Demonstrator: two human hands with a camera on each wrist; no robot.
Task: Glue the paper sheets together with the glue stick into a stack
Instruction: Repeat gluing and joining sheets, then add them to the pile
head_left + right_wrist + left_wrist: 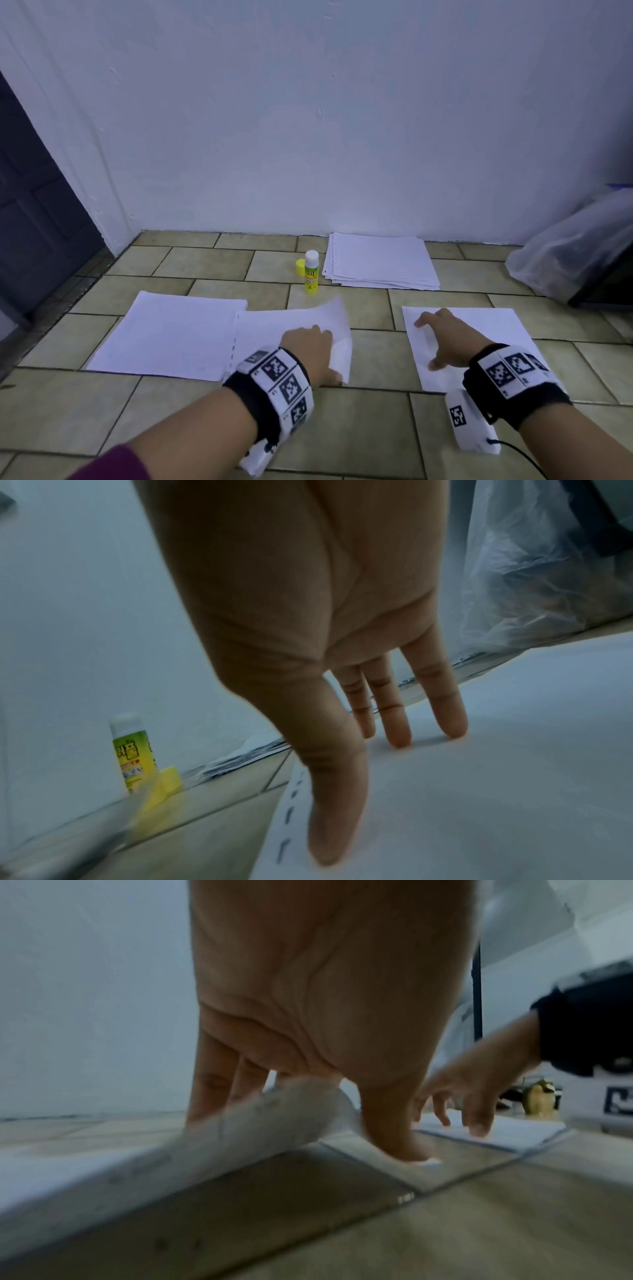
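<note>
The left hand (pixel 310 346) pinches the near-right corner of a loose paper sheet (pixel 291 325), thumb under and fingers (pixel 219 1085) on top, lifting it so that it curls off the floor; prob. so it can be carried over to the sheet under the other hand. The right hand (pixel 442 337) lies flat and spread, fingers (pixel 394 718) straight, tips pressing a 2nd sheet (pixel 479 342); seemingly to keep that sheet from sliding while the next one arrives. The glue stick (pixel 311 272) stands upright beyond the left fingertips, uncapped, white top exposed; its yellow cap (pixel 300 266) rests just beside it, touching or nearly so; likely left open for repeat use. Count: 1 glue stick, 1 cap; 1 sheet in the left fingers, overlapping the right edge of another sheet or thin stack (pixel 171 335) to their left; 1 under the right fingers; 1 supply pile (pixel 380 262) far beyond the right fingertips by the wall, sheets too many to count. A plastic bag (pixel 565 253) sits well right of the right fingers.
</note>
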